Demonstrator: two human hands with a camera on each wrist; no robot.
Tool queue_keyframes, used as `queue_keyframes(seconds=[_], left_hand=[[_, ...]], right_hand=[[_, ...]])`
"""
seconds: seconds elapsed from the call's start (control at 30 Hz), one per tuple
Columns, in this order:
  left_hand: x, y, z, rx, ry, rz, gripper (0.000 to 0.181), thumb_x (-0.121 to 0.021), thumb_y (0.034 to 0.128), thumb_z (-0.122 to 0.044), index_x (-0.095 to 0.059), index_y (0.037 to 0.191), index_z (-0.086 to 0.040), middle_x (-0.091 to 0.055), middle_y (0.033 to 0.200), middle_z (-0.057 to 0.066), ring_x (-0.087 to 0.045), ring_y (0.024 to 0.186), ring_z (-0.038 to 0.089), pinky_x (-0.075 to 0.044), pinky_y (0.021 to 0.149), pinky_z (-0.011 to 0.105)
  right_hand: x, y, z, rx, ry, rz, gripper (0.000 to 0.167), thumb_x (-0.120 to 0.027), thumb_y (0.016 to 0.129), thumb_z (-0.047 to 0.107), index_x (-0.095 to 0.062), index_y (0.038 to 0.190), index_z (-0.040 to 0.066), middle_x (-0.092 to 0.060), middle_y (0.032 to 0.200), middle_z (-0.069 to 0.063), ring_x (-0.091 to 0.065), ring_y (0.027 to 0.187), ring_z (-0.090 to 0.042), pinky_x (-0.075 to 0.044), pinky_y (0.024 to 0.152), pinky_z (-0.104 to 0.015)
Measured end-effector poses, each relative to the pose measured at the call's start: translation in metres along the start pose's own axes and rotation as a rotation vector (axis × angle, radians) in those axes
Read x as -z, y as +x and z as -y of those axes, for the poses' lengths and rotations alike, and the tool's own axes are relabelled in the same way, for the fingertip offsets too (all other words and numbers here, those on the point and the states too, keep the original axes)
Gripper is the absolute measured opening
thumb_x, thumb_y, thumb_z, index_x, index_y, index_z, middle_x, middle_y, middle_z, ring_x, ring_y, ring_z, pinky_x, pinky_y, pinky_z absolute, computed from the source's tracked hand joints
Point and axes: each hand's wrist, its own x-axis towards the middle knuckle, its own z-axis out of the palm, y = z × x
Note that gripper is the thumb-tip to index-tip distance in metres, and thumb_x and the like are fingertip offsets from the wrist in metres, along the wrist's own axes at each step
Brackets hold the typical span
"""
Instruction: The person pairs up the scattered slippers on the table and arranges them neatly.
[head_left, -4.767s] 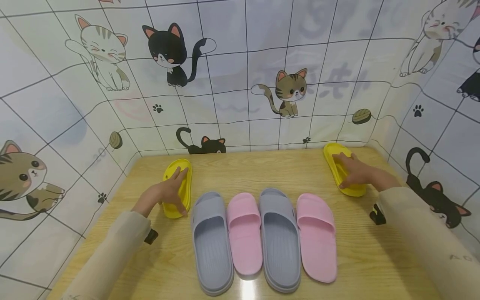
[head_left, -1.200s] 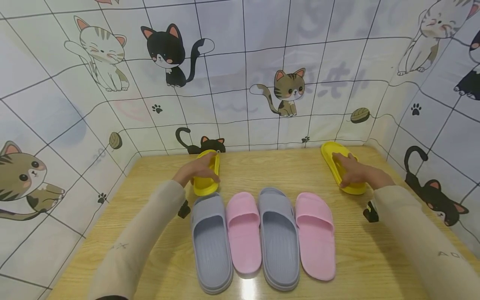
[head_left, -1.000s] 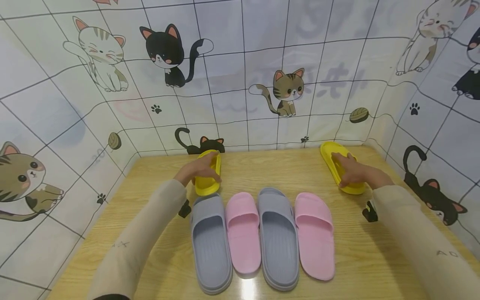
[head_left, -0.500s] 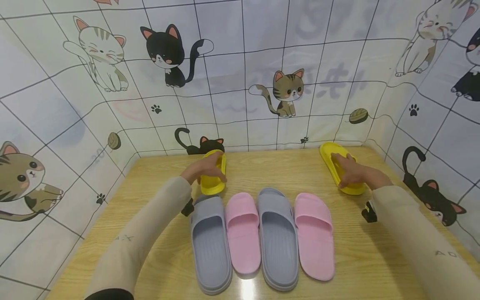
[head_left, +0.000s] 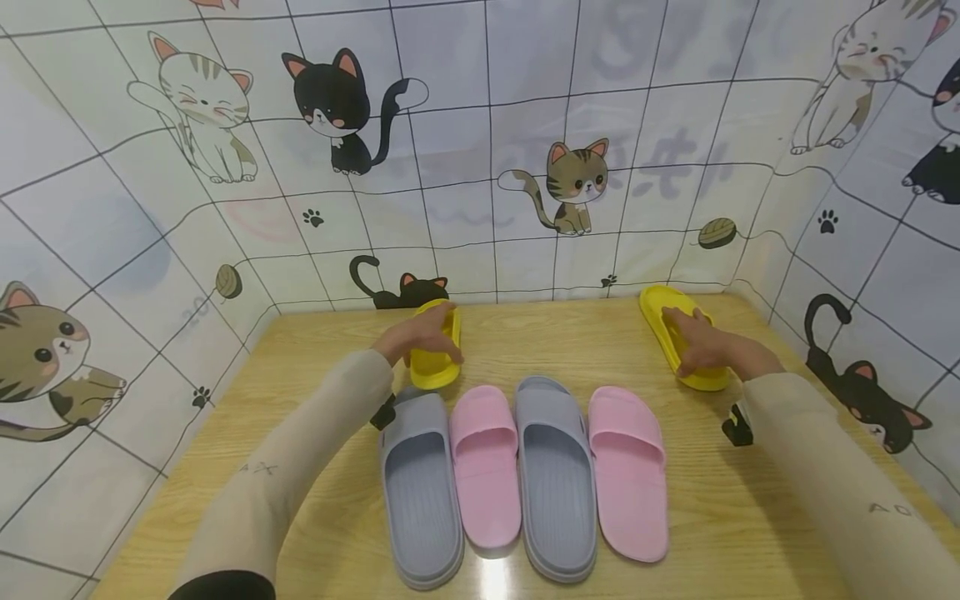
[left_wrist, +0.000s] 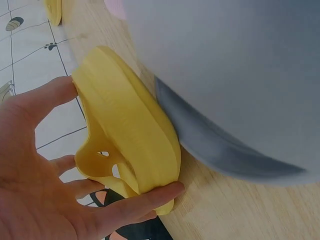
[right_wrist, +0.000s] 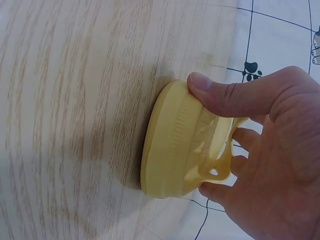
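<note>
Left yellow slipper (head_left: pixel 437 372): at the table's (head_left: pixel 551 333) far edge, left of center, held by left hand (head_left: pixel 418 335), thumb and fingers spread and gripping its edges. Near end just beside the toe of left grey slide (head_left: pixel 423 500); can't tell if touching. Right yellow slipper (head_left: pixel 707 380): far right, angled toe to far left, right hand (head_left: pixel 705 343) gripping its edges between thumb and fingers; narrow strip of wood on its right before the wall. Wide stretch of tabletop between both yellow slippers. Nearer, four-slide row side by side: left grey slide, left pink slide (head_left: pixel 491 492), right grey slide (head_left: pixel 560 500), right pink slide (head_left: pixel 633 496), foot openings up. Cat-print wall covering (head_left: pixel 465 200) along left, far and right edges.
</note>
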Motion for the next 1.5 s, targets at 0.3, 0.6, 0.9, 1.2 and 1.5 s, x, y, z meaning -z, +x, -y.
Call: queue_keyframes(seconds=[0.3, 0.6, 0.9, 1.2, 1.5], left_hand=[[-0.007, 0.004, -0.013, -0.012, 0.019, -0.008, 0.108, -0.082, 0.0819, -0.032, -0.014, 0.165, -0.028, -0.021, 0.171, 0.010, -0.039, 0.145, 0.046, -0.056, 0.086, 0.071], [-0.013, 0.009, -0.027, 0.004, 0.007, -0.007, 0.109, -0.082, 0.0831, -0.031, -0.012, 0.166, -0.026, -0.015, 0.173, 0.012, -0.036, 0.148, 0.046, -0.055, 0.087, 0.073], [-0.021, 0.010, -0.036, 0.023, 0.010, -0.020, 0.110, -0.083, 0.0829, -0.030, -0.011, 0.166, -0.027, -0.010, 0.174, 0.009, -0.035, 0.148, 0.046, -0.054, 0.090, 0.073], [-0.027, 0.013, -0.045, 0.017, -0.007, -0.014, 0.110, -0.082, 0.0827, -0.030, -0.011, 0.166, -0.031, -0.007, 0.175, 0.008, -0.035, 0.149, 0.046, -0.053, 0.092, 0.072], [-0.031, 0.013, -0.058, 0.012, -0.006, -0.002, 0.110, -0.082, 0.0827, -0.030, -0.011, 0.166, -0.032, -0.005, 0.175, 0.008, -0.034, 0.149, 0.046, -0.051, 0.095, 0.073]], right_hand=[[-0.001, 0.001, -0.002, -0.007, 0.002, -0.003, 0.117, -0.084, 0.070, -0.003, -0.008, 0.159, -0.008, -0.006, 0.163, -0.039, 0.011, 0.146, -0.068, -0.003, 0.113, -0.084], [0.000, 0.002, -0.001, 0.017, -0.010, -0.018, 0.117, -0.084, 0.068, -0.004, -0.009, 0.158, -0.011, -0.008, 0.161, -0.043, 0.008, 0.144, -0.071, -0.003, 0.115, -0.083], [0.000, 0.001, 0.002, 0.018, -0.021, -0.024, 0.116, -0.084, 0.067, -0.004, -0.010, 0.157, -0.012, -0.007, 0.160, -0.046, 0.007, 0.144, -0.072, -0.004, 0.114, -0.083], [-0.002, 0.000, 0.000, 0.015, -0.007, -0.016, 0.116, -0.082, 0.069, -0.005, -0.009, 0.157, -0.012, -0.005, 0.160, -0.046, 0.010, 0.144, -0.071, -0.001, 0.115, -0.082], [-0.001, -0.003, 0.004, 0.011, -0.011, -0.016, 0.115, -0.083, 0.069, -0.005, -0.008, 0.157, -0.012, -0.005, 0.161, -0.044, 0.009, 0.144, -0.071, -0.001, 0.115, -0.083]])
